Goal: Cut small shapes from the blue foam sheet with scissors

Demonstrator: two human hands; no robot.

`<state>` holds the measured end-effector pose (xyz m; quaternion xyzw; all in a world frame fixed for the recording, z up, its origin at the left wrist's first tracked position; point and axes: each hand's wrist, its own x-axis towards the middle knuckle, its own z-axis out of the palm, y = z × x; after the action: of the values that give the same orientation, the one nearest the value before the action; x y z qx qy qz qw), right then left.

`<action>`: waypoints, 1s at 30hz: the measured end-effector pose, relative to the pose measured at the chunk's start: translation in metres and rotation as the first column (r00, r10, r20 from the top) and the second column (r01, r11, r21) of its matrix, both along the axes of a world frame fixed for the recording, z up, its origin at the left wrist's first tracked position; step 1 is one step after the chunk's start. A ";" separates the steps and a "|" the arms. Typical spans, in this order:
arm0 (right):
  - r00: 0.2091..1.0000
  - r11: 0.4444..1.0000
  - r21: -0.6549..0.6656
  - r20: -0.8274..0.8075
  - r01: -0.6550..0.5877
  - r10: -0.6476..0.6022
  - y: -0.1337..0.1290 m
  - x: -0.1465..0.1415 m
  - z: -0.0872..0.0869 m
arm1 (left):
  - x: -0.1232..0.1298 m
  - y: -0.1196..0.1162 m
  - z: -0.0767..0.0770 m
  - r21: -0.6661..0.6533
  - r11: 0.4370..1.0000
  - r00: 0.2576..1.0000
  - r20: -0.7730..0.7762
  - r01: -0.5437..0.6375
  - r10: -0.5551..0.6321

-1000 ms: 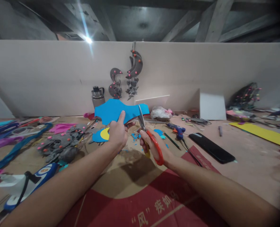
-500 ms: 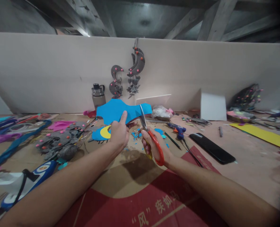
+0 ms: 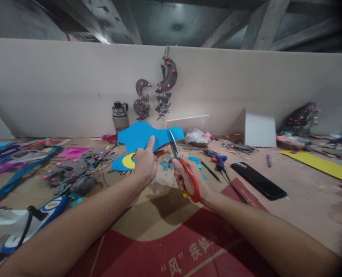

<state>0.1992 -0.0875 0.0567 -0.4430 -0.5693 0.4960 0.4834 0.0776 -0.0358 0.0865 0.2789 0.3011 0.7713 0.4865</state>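
Observation:
My left hand [image 3: 146, 163] pinches a flat blue sheet [image 3: 139, 135] with a wavy cut outline, thumb on top and fingers hidden beneath. My right hand [image 3: 188, 179] is wrapped round a pair of scissors [image 3: 193, 184] with red and yellow handles. The blades reach over the narrow right part of the sheet; whether they are biting into it I cannot tell. Under the sheet, on the cardboard, lies a blue piece with a yellow crescent [image 3: 128, 161]. Small blue scraps [image 3: 166, 164] are scattered between my hands.
To the right lie a pencil [image 3: 210, 171], a blue glue gun [image 3: 218, 159] with its cord, and a black phone [image 3: 257, 181]. Grey pompom-dotted crafts [image 3: 72, 169] lie at left. A bottle [image 3: 120, 117] stands by the partition [image 3: 58, 88], where grey moon ornaments [image 3: 168, 77] hang.
The blue sheet has shifted very slightly down and left, and the scissor blades with it. The handles appear slightly closer together. Both hands keep their holds.

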 end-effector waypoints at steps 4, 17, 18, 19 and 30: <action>1.000 0.999 0.014 -0.001 -0.031 0.031 0.004 0.002 -0.005 | 0.000 -0.001 0.001 -0.030 0.999 1.000 0.016 0.010 -0.009; 0.998 0.995 -0.096 0.057 -0.003 0.008 0.001 0.001 0.000 | 0.001 0.000 -0.012 -0.095 0.989 0.993 0.056 0.112 -0.107; 0.999 0.992 -0.126 0.052 0.001 0.006 0.001 0.001 0.000 | 0.000 0.001 -0.013 -0.107 0.987 0.992 0.067 0.117 -0.110; 0.999 0.988 -0.156 0.044 -0.001 0.008 0.001 0.001 0.000 | 0.000 0.003 -0.014 -0.122 0.985 0.990 0.079 0.124 -0.115; 1.000 0.946 -0.325 -0.009 -0.002 -0.001 0.010 0.006 -0.005 | -0.013 0.020 -0.030 -0.314 0.938 0.986 0.120 0.148 -0.115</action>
<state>0.2051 -0.0771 0.0517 -0.5141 -0.4777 0.5853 0.4061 0.0646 -0.0159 0.0560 0.1764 0.3786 0.6906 0.5904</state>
